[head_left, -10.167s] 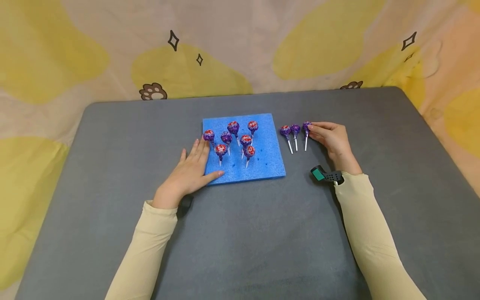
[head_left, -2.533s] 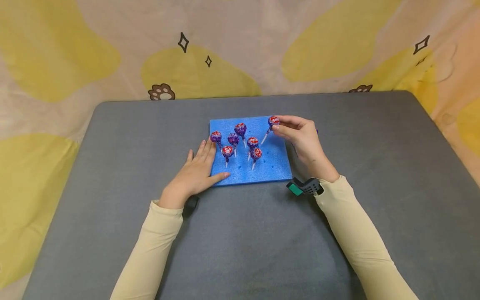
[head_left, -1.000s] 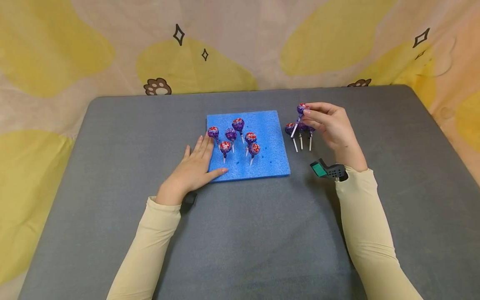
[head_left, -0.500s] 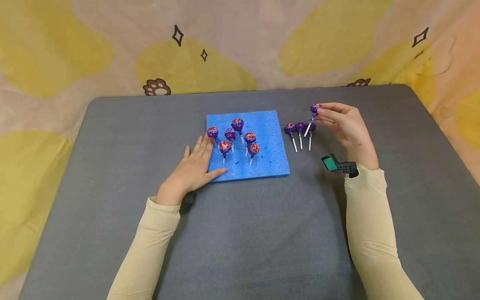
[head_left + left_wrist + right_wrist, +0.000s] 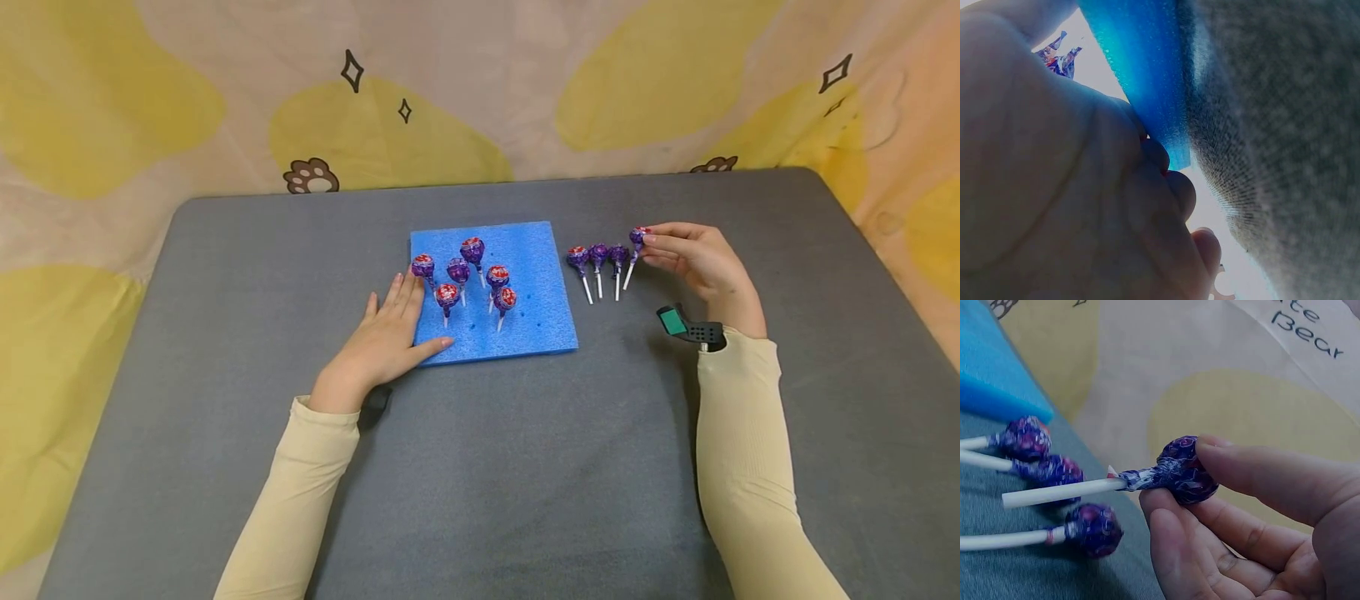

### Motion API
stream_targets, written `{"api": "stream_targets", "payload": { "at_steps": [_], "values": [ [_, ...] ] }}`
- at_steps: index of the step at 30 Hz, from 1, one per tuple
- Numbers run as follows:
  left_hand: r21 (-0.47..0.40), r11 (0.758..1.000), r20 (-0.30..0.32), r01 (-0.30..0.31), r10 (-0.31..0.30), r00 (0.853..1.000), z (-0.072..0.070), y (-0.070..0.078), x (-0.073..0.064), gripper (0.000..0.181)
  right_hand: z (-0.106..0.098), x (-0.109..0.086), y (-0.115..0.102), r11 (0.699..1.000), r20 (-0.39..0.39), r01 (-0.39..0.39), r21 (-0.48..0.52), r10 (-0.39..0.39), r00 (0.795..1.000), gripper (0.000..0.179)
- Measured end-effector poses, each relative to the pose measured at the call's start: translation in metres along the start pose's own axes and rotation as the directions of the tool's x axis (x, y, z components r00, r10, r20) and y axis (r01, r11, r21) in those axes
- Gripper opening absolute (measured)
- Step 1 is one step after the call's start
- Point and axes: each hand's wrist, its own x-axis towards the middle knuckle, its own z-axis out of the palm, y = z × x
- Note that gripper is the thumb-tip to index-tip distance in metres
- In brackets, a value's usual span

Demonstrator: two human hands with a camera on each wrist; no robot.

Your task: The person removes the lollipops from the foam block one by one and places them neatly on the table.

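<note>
My right hand (image 5: 697, 262) pinches a purple-wrapped lollipop (image 5: 637, 237) by its candy head, between thumb and fingers. The white stick (image 5: 1063, 490) points toward the person, low at the right end of a row. That row is three lollipops lying on the table, the nearest being a purple one (image 5: 617, 256). My left hand (image 5: 378, 342) rests with straight fingers along the left edge of a blue foam board (image 5: 543, 321), thumb on its front edge. Several lollipops, among them a red-topped one (image 5: 447, 294), stand stick-down in the board's left and middle part.
Small holes dot the foam's right half. The grey table (image 5: 525, 467) reaches back to a patterned cloth (image 5: 465, 100) hung behind it. A black and green wrist device (image 5: 690, 325) sits under the right wrist.
The right hand drew the back-right lollipop out of the foam, carried it rightward over the row, and lowered it beside the row's right end. The left hand stayed on the board.
</note>
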Motion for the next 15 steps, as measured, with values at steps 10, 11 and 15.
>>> {"api": "stream_targets", "payload": {
  "at_steps": [10, 11, 15],
  "values": [
    [0.007, 1.000, -0.006, -0.001, 0.001, 1.000, 0.001, -0.001, 0.000, 0.092, -0.015, 0.001, 0.008, 0.998, -0.001, -0.058, 0.001, 0.058, 0.998, 0.011],
    [0.006, 1.000, -0.007, -0.002, 0.002, 1.000, 0.001, -0.001, 0.000, 0.092, -0.016, 0.001, 0.009, 0.998, 0.005, -0.066, 0.003, 0.066, 0.998, 0.013],
    [0.004, 1.000, -0.007, -0.003, 0.003, 1.000, 0.001, -0.001, 0.000, 0.092, -0.023, 0.002, 0.014, 0.996, 0.027, -0.095, 0.004, 0.094, 0.995, 0.018]
  ]
}}
